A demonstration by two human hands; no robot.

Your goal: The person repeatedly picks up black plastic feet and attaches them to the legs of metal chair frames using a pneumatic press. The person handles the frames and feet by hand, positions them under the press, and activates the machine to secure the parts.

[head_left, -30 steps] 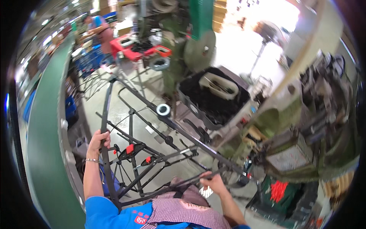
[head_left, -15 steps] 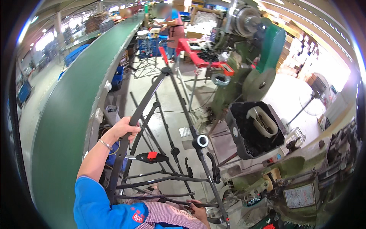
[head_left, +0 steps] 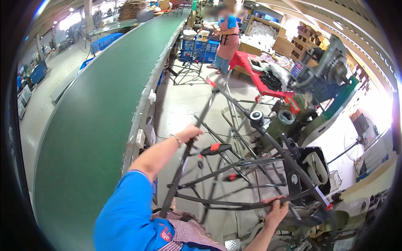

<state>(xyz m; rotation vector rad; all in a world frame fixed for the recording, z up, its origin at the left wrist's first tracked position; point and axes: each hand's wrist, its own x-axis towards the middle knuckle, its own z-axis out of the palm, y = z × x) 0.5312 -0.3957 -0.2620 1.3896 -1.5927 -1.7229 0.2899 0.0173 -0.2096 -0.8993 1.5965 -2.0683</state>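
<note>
A large black tubular frame point(head_left: 179, 175) with several crossing bars hangs in front of me, tilted. My left hand point(head_left: 190, 133) is wrapped round its left side tube. Lower right, my right hand point(head_left: 276, 211) grips a curved lower crossbar, fingers over the bar. Between the side tubes sits a black oval part with a red piece point(head_left: 215, 149). A round black fitting with a white ring point(head_left: 256, 117) is on the right side tube. Red pieces also show at the frame's far tip and its near right end. Some bars are blurred by motion.
A green conveyor belt point(head_left: 96, 138) runs along my left. Right stand a black bin point(head_left: 295, 184) holding a pale tray, green machines point(head_left: 305, 125) and a fan. Farther off are a red table point(head_left: 247, 69) with black parts, blue crates point(head_left: 205, 51) and a co-worker point(head_left: 228, 39).
My view has shifted, so the surroundings appear elsewhere. The frame has swung up and to the right with both hands on it. My right hand has risen into fuller view.
</note>
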